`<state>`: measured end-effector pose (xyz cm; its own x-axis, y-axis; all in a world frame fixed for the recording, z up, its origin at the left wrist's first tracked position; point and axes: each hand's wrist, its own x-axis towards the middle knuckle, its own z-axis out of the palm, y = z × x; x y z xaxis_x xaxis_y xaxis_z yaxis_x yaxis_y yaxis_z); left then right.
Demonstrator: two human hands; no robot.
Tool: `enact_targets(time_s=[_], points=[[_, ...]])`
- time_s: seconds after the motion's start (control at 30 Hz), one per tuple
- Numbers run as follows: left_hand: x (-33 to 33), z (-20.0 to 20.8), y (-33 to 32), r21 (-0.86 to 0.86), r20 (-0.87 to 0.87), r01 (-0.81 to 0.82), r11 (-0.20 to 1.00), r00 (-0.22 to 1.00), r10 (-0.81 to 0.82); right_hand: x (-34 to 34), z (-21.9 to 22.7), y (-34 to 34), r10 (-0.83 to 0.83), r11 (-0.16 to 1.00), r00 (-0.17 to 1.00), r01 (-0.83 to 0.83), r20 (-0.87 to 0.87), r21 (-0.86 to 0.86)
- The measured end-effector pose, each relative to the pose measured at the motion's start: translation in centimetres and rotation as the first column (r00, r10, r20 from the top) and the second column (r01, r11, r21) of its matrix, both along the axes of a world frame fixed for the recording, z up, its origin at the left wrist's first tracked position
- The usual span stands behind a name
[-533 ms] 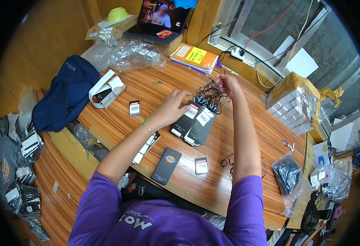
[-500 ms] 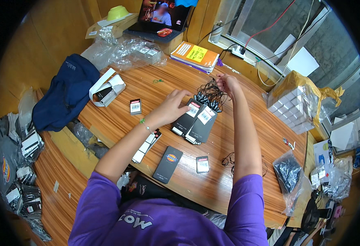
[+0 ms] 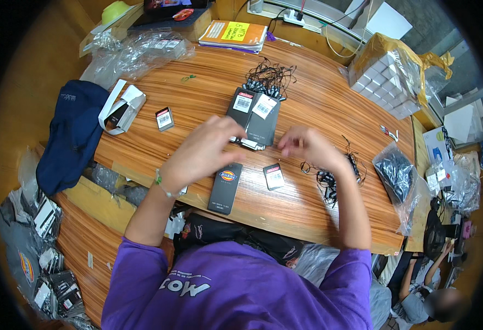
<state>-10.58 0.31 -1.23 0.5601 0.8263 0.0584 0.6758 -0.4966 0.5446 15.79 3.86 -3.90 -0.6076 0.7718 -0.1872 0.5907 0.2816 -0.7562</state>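
The person's left hand (image 3: pixel 205 147), its blurred fingers parted around nothing visible, has drawn back off the stacked black hang tags (image 3: pixel 264 124). The right hand (image 3: pixel 302 147) has left their black cords (image 3: pixel 277 77) for just beside the stack's near right corner, whether pinching anything cannot be told, while the tags lie on the wood-grain table (image 3: pixel 197 91), cords fanned beyond

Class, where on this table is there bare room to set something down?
Bare table lies between the stack and the boxes, beyond the right hand; a smaller patch separates the stack from the left card. The front is crowded: left hand, long tag, right card, cords.
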Motion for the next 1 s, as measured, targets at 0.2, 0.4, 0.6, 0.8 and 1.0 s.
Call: enact_targets(time_s=[0.2,0.4,0.6,0.8,1.0], points=[[0.1,-1.7,-3.2,0.069,-0.293,-0.045,0.997,0.954,0.063,-0.5,-1.9,-4.5,0.026,0.944,0.994,-0.060,0.109,0.324],[-1.1,-3.5,-3.1,-0.004,-0.207,-0.079,0.997,0.975,0.077,-0.3,-3.4,-4.6,0.020,0.951,0.997,-0.041,0.071,0.307],[-1.0,-3.2,-3.4,0.097,-0.180,-0.083,0.992,0.979,0.100,0.0,-4.9,-4.7,-0.093,0.991,0.986,0.105,-0.141,0.083],[-1.1,-3.0,-3.1,-0.006,-0.102,-0.111,0.994,0.989,0.110,0.2,-5.8,-4.9,-0.230,0.970,0.938,0.199,-0.258,-0.143],[-0.8,-2.5,-2.7,-0.239,-0.064,-0.172,0.956,0.985,0.161,0.2,-6.2,-4.8,-0.271,0.953,0.896,0.198,-0.351,-0.230]])
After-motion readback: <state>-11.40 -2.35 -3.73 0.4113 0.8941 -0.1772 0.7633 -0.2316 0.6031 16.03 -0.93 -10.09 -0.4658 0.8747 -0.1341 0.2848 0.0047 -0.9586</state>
